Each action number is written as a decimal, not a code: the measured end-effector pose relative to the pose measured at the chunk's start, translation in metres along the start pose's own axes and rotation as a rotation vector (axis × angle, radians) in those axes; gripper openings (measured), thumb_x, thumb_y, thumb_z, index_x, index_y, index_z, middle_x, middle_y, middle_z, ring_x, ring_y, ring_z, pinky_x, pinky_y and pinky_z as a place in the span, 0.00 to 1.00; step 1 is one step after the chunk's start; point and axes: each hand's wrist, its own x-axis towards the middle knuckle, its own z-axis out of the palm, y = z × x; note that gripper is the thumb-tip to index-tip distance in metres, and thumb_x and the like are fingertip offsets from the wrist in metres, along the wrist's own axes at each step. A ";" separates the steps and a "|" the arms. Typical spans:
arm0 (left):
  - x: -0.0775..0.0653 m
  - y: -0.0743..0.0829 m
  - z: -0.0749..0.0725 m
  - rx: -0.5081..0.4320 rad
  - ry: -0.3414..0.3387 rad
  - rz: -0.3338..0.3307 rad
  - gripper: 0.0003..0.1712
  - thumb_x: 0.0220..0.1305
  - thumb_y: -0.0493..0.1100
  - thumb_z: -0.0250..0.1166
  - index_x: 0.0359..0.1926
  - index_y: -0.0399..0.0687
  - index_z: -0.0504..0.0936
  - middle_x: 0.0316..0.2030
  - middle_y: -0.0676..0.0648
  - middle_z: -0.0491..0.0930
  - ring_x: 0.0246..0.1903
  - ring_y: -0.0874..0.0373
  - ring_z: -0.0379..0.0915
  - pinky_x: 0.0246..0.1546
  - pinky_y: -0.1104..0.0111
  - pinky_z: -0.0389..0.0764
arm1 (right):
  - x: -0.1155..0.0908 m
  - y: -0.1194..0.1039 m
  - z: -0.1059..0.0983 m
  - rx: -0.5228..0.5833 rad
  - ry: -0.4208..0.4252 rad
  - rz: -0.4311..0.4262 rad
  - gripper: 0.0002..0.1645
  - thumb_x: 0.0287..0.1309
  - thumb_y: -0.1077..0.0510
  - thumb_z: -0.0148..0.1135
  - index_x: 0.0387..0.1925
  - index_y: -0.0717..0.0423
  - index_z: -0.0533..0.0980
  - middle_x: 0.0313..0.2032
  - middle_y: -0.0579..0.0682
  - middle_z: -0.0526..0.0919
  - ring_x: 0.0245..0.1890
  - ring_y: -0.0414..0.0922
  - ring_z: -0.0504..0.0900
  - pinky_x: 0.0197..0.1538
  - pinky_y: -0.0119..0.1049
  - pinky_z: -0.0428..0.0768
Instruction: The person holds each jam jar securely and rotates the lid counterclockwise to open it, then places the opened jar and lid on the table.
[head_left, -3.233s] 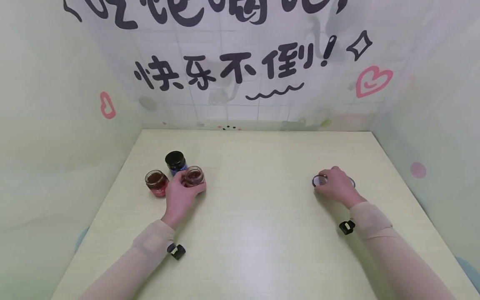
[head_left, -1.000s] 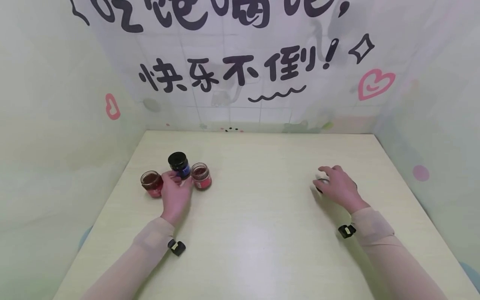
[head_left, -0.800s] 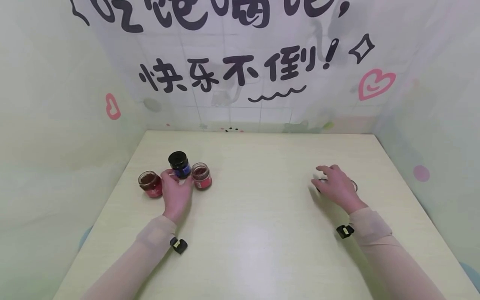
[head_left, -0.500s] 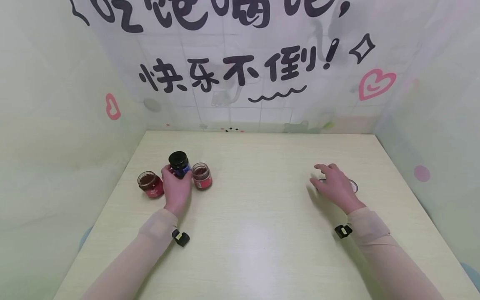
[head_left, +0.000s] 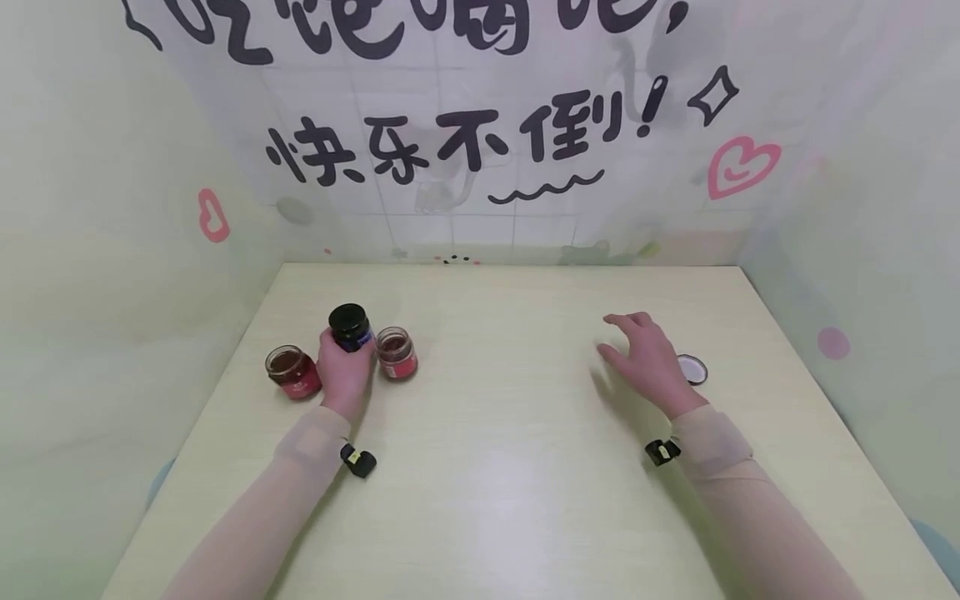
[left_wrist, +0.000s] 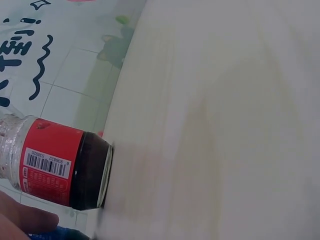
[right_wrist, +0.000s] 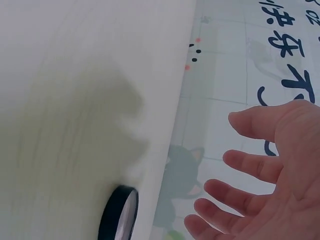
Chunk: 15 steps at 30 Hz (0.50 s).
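My left hand (head_left: 345, 371) grips a black-lidded jar with a blue label (head_left: 350, 327), fingers and thumb around its sides. Just right of that hand stands an uncapped glass jar with a red label (head_left: 397, 354); its barcode side faces the left wrist view. Another open jar with dark red contents (head_left: 294, 372) stands to the left of the hand. My right hand (head_left: 642, 360) hovers over the table, fingers spread and holding nothing. Beside it lies a jar lid (head_left: 692, 369), pale inside upward; the right wrist view shows the lid's dark rim (right_wrist: 114, 212).
All of this is on a pale wooden table (head_left: 495, 467). A back wall (head_left: 480, 225) with dark lettering and side walls enclose it. Black wrist cameras sit on both sleeves.
My left hand left the right-hand open jar and closed around the black-lidded jar. The left open jar shifted slightly left. My right hand came off the lids and moved left.
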 end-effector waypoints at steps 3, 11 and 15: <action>0.002 0.000 -0.001 0.013 0.002 0.017 0.39 0.60 0.40 0.72 0.69 0.38 0.65 0.64 0.36 0.73 0.65 0.40 0.66 0.69 0.50 0.60 | 0.003 -0.006 0.002 0.009 0.007 -0.011 0.30 0.67 0.51 0.64 0.66 0.57 0.71 0.60 0.63 0.70 0.57 0.62 0.72 0.60 0.60 0.70; 0.005 -0.002 -0.003 0.028 0.009 0.048 0.35 0.57 0.44 0.75 0.63 0.38 0.71 0.60 0.37 0.77 0.63 0.41 0.70 0.68 0.51 0.62 | 0.009 -0.016 0.006 0.029 0.018 -0.023 0.30 0.66 0.51 0.64 0.66 0.56 0.72 0.60 0.63 0.70 0.59 0.62 0.71 0.60 0.61 0.70; 0.006 -0.004 -0.003 0.008 0.025 0.045 0.37 0.55 0.44 0.78 0.62 0.39 0.73 0.60 0.38 0.77 0.63 0.43 0.70 0.69 0.53 0.61 | 0.013 -0.020 0.008 0.041 0.015 -0.021 0.30 0.67 0.51 0.64 0.67 0.56 0.72 0.60 0.63 0.70 0.59 0.62 0.71 0.61 0.60 0.69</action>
